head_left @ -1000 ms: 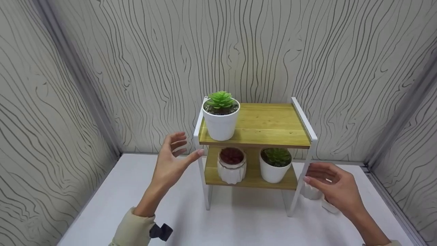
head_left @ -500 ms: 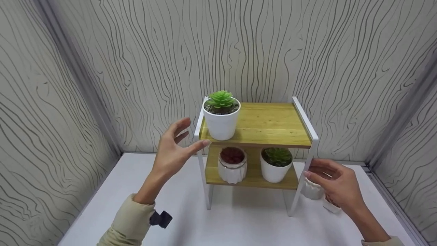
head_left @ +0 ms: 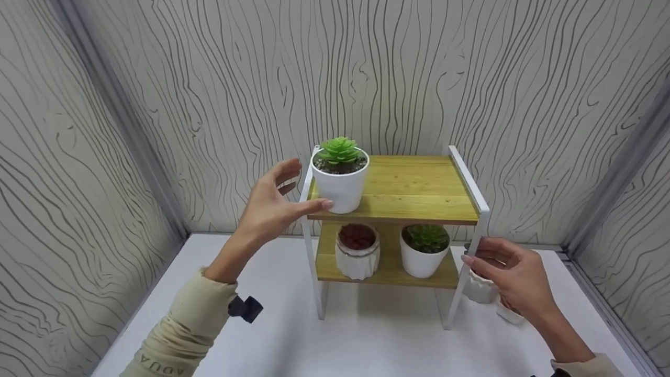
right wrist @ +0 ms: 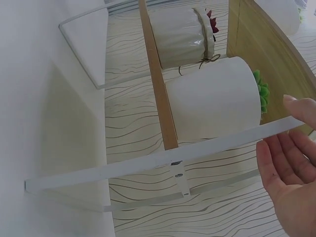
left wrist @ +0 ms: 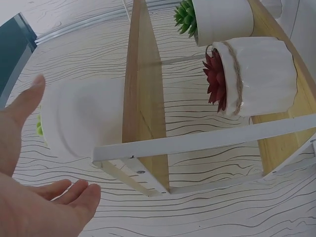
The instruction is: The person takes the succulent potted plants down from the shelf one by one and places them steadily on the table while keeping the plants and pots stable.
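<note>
A white pot with a bright green succulent [head_left: 340, 180] stands at the left of the top board of a two-tier wooden shelf [head_left: 413, 188]. Beside it is my left hand [head_left: 272, 204], thumb in front of the pot and fingers apart from its left side. In the left wrist view, a gap shows between that hand [left wrist: 39, 197] and the pot [left wrist: 84, 116]. My right hand [head_left: 515, 272] is at the shelf's right white leg [head_left: 466, 272], fingers loosely bent. The leg [right wrist: 222, 140] runs between thumb and fingers in the right wrist view; firm contact cannot be told.
The lower board holds a ribbed white pot with a red succulent [head_left: 358, 252] and a white pot with a green succulent [head_left: 424, 251]. Partly behind my right hand, a ribbed white pot [head_left: 480, 289] and a small white dish [head_left: 509, 313] stand on the white table [head_left: 251, 335].
My left hand has risen and moved right, bringing its thumb to the front of the top pot. The right hand has stayed by the leg, shifting only slightly.
</note>
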Available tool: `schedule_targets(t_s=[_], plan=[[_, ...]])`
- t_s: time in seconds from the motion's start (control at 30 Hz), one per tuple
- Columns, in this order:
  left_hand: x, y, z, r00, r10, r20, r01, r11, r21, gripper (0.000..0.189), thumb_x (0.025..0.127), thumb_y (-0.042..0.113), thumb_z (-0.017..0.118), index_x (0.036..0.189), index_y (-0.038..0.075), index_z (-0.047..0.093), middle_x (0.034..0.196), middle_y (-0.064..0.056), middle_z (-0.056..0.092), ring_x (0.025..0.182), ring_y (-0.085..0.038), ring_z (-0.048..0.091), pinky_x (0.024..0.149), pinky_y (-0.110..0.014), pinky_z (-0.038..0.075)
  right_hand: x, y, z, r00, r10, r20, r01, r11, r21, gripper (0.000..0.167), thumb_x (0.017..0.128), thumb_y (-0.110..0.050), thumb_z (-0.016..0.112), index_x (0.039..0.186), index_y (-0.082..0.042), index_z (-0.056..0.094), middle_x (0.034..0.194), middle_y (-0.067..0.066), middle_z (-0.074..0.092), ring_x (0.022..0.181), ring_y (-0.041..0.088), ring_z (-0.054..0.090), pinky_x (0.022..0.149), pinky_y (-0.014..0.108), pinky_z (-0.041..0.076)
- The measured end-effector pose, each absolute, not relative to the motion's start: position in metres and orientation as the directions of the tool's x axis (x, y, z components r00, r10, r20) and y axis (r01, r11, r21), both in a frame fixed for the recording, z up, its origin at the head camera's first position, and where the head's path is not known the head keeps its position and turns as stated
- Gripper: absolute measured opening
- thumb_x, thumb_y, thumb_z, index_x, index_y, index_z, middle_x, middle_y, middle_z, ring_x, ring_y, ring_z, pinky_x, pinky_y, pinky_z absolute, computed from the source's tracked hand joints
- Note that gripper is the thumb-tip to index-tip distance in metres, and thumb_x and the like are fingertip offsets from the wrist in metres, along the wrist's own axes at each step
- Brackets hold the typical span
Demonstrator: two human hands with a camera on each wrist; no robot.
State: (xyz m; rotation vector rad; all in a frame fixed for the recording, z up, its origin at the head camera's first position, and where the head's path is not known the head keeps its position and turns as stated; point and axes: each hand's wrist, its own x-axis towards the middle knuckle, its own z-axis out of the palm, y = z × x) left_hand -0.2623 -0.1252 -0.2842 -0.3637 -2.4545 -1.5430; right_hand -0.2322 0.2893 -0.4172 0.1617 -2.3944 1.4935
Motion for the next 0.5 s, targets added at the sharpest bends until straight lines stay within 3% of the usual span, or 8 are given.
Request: schedule_targets(t_s=[0.33,0.5], plan=[[-0.273,-0.124,-0.269,-0.959,0.129,0.252,0.283,0.488,0.826,0.11,0.073,0.041,0.097,0.159,0.006,0.038,0.159,-0.014,0.05,0.15,-0.031,0.048,0.127,-0.045,0.039,-0.234,0.285,-0.417,-0.944,0.06,0.325,-0.268,0.438,-0.858,0.046,0.09,-0.02,0.084,0.128,0.002,0.069,0.104,-0.023,0.073,0.1,-0.008,0.07,0.079,0.018,0.063],[-0.275,-0.118,-0.266,-0.965,0.155,0.213,0.263,0.51,0.819,0.113,0.073,0.043,0.097,0.161,0.009,0.034,0.159,-0.012,0.049,0.149,-0.032,0.048,0.123,-0.05,0.043,-0.235,0.287,-0.42,-0.944,0.079,0.321,-0.251,0.463,-0.85,0.046,0.091,-0.023,0.084,0.127,0.001,0.07,0.103,-0.024,0.072,0.098,-0.009,0.07,0.079,0.016,0.062]])
